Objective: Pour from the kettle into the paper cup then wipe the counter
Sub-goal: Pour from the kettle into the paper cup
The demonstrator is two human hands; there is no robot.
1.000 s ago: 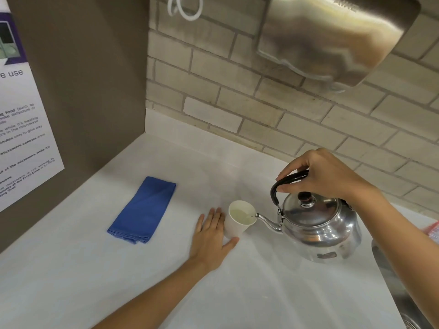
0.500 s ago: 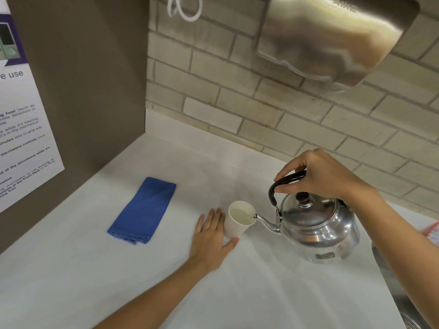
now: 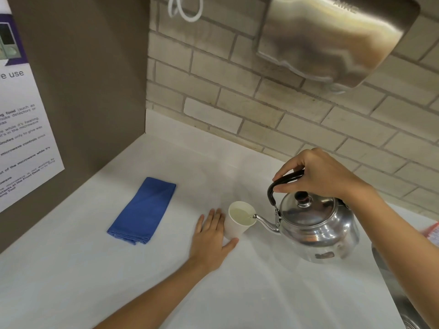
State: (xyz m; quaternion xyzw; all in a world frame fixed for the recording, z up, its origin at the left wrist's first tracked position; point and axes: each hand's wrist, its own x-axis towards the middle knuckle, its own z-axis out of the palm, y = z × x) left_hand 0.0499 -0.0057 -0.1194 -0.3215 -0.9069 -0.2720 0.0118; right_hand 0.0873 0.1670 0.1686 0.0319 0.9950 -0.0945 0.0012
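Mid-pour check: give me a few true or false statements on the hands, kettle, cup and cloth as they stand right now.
1. The right hand grips the kettle by its black handle. True.
2. The kettle's spout sits at the rim of the paper cup. True.
3. The left hand is holding the blue cloth. False: it lies flat on the counter against the cup; the cloth lies folded, apart to its left.
4. The cup is empty. False: liquid shows inside.
5. The kettle's lid is off. False: the lid is on, knob up.
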